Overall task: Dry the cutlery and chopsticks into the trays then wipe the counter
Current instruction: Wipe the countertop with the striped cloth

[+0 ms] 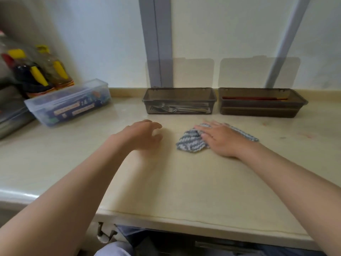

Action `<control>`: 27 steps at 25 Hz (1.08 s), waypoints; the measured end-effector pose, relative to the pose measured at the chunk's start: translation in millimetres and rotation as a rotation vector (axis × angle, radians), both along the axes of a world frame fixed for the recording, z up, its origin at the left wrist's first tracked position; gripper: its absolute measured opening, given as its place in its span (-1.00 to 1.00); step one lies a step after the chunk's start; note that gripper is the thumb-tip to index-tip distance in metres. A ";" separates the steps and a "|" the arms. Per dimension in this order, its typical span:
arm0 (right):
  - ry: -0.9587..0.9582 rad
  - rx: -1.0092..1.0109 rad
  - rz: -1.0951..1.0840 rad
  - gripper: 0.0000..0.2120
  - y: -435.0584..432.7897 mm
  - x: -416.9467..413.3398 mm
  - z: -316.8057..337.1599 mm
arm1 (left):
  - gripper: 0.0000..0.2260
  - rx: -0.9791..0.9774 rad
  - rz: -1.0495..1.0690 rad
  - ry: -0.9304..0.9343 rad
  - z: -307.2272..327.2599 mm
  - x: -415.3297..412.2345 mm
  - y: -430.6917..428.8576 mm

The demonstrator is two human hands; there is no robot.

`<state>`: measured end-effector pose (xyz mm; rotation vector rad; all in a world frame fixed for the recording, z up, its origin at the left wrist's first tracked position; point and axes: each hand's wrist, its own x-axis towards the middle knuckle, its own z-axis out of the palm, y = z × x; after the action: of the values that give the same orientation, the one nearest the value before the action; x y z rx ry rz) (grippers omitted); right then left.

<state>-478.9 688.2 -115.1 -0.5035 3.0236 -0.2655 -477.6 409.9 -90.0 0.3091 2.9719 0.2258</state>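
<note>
Two dark see-through trays stand against the wall. The left tray (147, 103) holds metal forks and other cutlery (177, 109). Reddish chopsticks (254, 98) lie in the right tray (262, 112). In front of them a blue-and-white striped cloth (190, 142) lies crumpled on the beige counter (166, 182). My right hand (219, 139) presses flat on the cloth, fingers spread. My left hand (144, 133) hovers over the bare counter to the left of the cloth, fingers curled loosely and holding nothing.
A clear lidded plastic box (68, 103) with coloured packets sits at the back left. Behind it stand sauce bottles with yellow caps (38, 71). The counter's front edge (184, 221) runs below my forearms, and a drawer handle shows beneath it.
</note>
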 end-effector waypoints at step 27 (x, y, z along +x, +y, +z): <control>-0.063 0.138 -0.168 -0.31 -168.4 29.6 -4.3 | -0.57 -0.043 0.109 -0.057 -3.5 14.2 -99.9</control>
<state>-449.4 519.8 -119.4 -0.2275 2.9976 -0.0778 -463.5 309.9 -93.4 0.1334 2.9356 0.1788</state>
